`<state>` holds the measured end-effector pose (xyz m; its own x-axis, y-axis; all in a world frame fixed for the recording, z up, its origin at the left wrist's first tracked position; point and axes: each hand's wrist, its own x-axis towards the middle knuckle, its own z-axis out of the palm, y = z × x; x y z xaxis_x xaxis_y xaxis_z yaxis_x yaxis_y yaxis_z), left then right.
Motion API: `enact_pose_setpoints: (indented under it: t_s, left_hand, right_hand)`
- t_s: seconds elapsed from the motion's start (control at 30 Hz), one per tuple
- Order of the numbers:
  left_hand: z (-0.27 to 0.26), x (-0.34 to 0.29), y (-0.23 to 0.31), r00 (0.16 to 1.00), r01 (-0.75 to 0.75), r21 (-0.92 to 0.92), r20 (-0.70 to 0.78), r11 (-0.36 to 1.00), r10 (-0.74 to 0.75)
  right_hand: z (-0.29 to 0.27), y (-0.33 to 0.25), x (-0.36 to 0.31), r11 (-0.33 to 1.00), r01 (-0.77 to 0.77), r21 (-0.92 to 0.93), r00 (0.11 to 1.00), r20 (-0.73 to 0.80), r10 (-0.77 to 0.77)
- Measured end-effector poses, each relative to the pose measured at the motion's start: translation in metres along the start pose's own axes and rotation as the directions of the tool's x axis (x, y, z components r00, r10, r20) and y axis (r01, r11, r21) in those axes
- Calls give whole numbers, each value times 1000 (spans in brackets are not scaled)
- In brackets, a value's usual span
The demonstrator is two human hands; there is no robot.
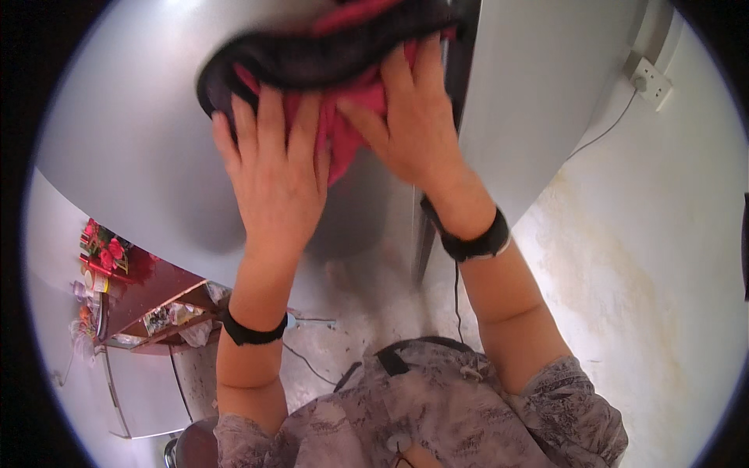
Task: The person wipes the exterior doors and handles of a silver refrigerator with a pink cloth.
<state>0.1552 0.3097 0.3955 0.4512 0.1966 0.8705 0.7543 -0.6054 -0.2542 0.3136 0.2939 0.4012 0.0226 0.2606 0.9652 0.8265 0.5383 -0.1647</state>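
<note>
A bunched pink cloth with a thick black edge [312, 58] is up against a large, glossy grey panel [140, 140] that looks like a fridge door. My left hand [273, 164] has its fingers spread over the cloth's lower left part, the fingertips tucked into the folds. To the right, my right hand [425, 125] grips the cloth near the panel's right edge, its thumb toward my left hand. A corner of pink fabric hangs down between the two hands. Black bands circle both wrists, and the far side of the cloth is smeared by motion.
A reddish-brown cabinet [168, 288] with cluttered shelves and red flowers [108, 248] on top stands at lower left. On the right wall is a white socket [651, 82] with a plugged-in cord. Cables run across the floor near my body.
</note>
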Motion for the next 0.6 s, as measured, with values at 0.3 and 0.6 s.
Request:
enact_pose_setpoints:
  t_s: [0.3, 0.6]
  left_hand:
    - [51, -118, 23, 891, -217, -164, 368, 962, 264]
    - [82, -253, 22, 689, -309, -279, 593, 909, 416]
  right_hand:
    - [32, 23, -201, 941, -293, -168, 864, 376, 336]
    - [63, -9, -350, 745, -644, -174, 652, 384, 654]
